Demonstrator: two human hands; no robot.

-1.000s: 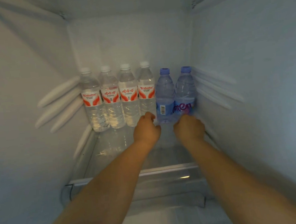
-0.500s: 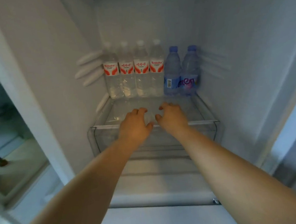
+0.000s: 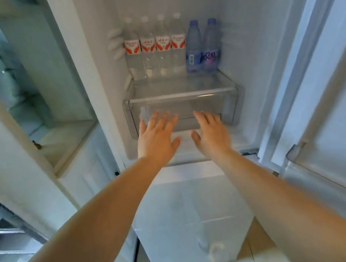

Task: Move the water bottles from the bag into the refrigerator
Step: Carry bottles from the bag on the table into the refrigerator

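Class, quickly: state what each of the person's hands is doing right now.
Left hand: open, fingers spread, holding nothing.
Right hand: open, fingers spread, holding nothing.

Label print on the four clear bottles [image 3: 155, 48] too small and soft to read. Purple lettering on the right blue bottle [image 3: 210, 47] only partly legible; left blue bottle [image 3: 192, 46] turned barcode-out, name hidden. Bottle bases blurred behind the glass shelf [image 3: 182, 95] lip. Left hand [image 3: 158, 139] and right hand [image 3: 210, 134] smeared by motion at the fingertips; palms turned away, unseen. Front of the drawer [image 3: 184, 113] partly covered by both hands; contents unclear through the hazy plastic. Door [image 3: 324, 105] cut off at the right edge. Small dark thing [image 3: 36, 144] on the left ledge too small to identify. Both arms cut off at the bottom edge.
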